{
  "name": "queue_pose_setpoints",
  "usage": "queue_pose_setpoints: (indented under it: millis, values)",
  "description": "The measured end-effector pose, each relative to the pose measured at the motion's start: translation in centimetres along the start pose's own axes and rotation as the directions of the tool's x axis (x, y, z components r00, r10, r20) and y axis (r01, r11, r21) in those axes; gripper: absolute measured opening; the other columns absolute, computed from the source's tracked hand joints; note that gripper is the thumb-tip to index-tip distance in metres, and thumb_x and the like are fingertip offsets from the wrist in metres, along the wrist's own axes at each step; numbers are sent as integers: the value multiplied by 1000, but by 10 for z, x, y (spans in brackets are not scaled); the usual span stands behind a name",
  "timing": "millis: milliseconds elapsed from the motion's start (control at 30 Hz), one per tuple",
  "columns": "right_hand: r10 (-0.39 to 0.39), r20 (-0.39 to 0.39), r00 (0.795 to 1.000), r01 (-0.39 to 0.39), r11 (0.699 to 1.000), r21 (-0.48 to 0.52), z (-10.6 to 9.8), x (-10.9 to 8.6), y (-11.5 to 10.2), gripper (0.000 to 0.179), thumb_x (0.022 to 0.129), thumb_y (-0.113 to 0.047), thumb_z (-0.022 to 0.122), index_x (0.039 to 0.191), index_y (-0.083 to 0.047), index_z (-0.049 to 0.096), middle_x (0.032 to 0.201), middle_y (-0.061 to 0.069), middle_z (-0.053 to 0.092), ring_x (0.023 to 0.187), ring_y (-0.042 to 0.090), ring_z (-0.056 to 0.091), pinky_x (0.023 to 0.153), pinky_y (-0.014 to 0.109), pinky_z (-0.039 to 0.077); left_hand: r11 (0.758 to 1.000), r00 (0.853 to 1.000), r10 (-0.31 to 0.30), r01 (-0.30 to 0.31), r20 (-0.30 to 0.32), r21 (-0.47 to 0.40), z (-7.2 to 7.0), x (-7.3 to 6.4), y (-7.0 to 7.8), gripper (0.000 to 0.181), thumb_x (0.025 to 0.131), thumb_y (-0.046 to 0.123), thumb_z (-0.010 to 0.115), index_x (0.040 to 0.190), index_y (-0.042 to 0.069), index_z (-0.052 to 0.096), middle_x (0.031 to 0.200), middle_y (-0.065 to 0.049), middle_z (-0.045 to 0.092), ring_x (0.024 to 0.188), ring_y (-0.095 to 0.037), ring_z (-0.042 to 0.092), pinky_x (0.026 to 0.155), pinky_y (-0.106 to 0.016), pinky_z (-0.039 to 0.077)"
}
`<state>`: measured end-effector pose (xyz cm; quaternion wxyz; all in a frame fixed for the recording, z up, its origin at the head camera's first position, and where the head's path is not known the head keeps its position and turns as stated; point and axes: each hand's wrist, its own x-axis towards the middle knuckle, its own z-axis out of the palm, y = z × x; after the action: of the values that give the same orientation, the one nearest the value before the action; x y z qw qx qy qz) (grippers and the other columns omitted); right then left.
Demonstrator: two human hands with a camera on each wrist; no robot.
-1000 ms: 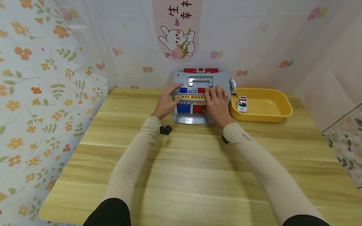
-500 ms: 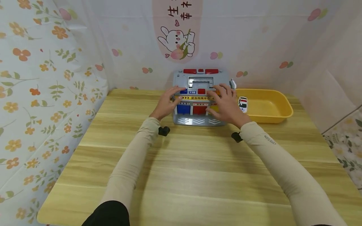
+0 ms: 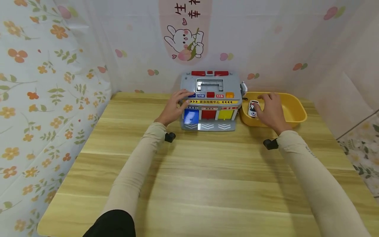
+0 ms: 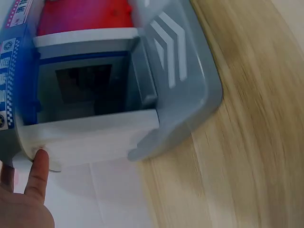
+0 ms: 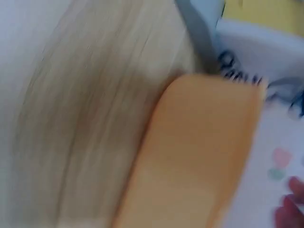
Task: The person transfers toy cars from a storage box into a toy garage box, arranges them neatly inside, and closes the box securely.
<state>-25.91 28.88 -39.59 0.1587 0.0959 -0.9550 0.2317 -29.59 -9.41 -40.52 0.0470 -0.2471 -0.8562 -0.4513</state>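
A grey toy garage [image 3: 209, 87] stands at the back of the table, with blue, red and yellow doors. My left hand [image 3: 174, 107] rests at its left end, one finger over the blue button [image 3: 191, 95] on top and the thumb at the front edge. The blue door [image 3: 191, 116] is swung outward; the left wrist view shows a dark bay [image 4: 88, 88] behind it. Above the yellow bin [image 3: 288, 123] hovers my right hand [image 3: 270, 112], its fingers loosely bent and holding nothing. Close beside its thumb sits a white toy car [image 3: 253, 108] with red markings, inside the bin.
A white nozzle-like part [image 3: 243, 88] sticks out of the garage's right side, near the bin. The red door [image 3: 209, 114] and the yellow door [image 3: 226, 114] are closed. Behind the wooden table [image 3: 204, 177] hangs a printed curtain [image 3: 133, 39].
My right hand has left the garage front and moved right, over the bin by the toy car. The blue door has swung open. My left hand has stayed at the garage's left end.
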Motion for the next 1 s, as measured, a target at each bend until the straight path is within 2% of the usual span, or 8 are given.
queue_pose_setpoints:
  millis: [67, 167, 233, 333, 533, 600, 800, 1000]
  values:
    - [92, 156, 983, -90, 996, -23, -2, 3, 8, 44, 100, -19, 54, 131, 12, 50, 130, 40, 47, 125, 56, 34, 106, 64, 26, 1000, 1000, -4, 4, -5, -2, -1, -1, -1, 37, 105, 21, 53, 142, 22, 58, 158, -4, 42, 151, -23, 30, 125, -49, 25]
    - [158, 363, 918, -135, 987, -86, -2, 8, 18, 50, 101, -23, 52, 139, 10, 44, 130, 43, 48, 125, 59, 38, 108, 66, 29, 1000, 1000, -17, 17, -2, 1, -4, -2, 0, 38, 105, 22, 53, 142, 23, 58, 157, -4, 42, 151, -23, 30, 124, -50, 26]
    - [168, 453, 876, -128, 985, -117, -2, 11, 23, 51, 102, -24, 51, 142, 6, 43, 126, 41, 54, 117, 55, 48, 101, 64, 39, 1000, 1000, -11, 11, 5, 18, -5, 0, 0, 38, 104, 22, 53, 142, 23, 57, 156, -5, 43, 149, -24, 32, 124, -50, 28]
    - [166, 525, 835, -104, 984, -146, -1, 15, 27, 49, 103, -24, 48, 145, 1, 44, 121, 37, 60, 105, 47, 59, 90, 60, 48, 999, 1000, -2, 1, 18, 47, -7, 4, 2, 39, 103, 24, 55, 143, 24, 56, 153, -7, 46, 146, -26, 36, 121, -51, 31]
    - [215, 629, 747, -115, 974, -196, 0, 23, 24, 51, 105, -27, 44, 152, -6, 40, 147, 39, 42, 132, 58, 42, 109, 69, 35, 998, 998, -43, 40, 55, 57, -8, 6, 4, 42, 102, 25, 57, 144, 26, 54, 151, -6, 48, 142, -25, 38, 120, -51, 33]
    - [236, 647, 725, -117, 968, -222, 2, 25, 22, 52, 106, -28, 43, 153, -7, 39, 150, 39, 37, 133, 58, 39, 112, 69, 33, 997, 997, -51, 47, 66, 61, -8, 7, 4, 43, 103, 25, 57, 145, 27, 52, 151, -5, 47, 142, -25, 38, 120, -51, 34]
    - [254, 660, 707, -112, 962, -251, 4, 30, 22, 51, 105, -28, 43, 152, -8, 41, 148, 40, 38, 128, 56, 42, 111, 70, 33, 998, 996, -47, 44, 69, 44, -7, 7, 6, 45, 103, 23, 55, 147, 25, 48, 154, -6, 44, 141, -26, 37, 120, -52, 34]
    - [248, 631, 735, -142, 966, -215, 8, 30, 24, 50, 105, -31, 46, 148, -6, 45, 147, 38, 41, 130, 56, 41, 111, 70, 33, 998, 996, -52, 50, 70, 36, -8, 6, 6, 43, 104, 22, 54, 147, 24, 48, 153, -7, 44, 140, -26, 37, 119, -52, 34]
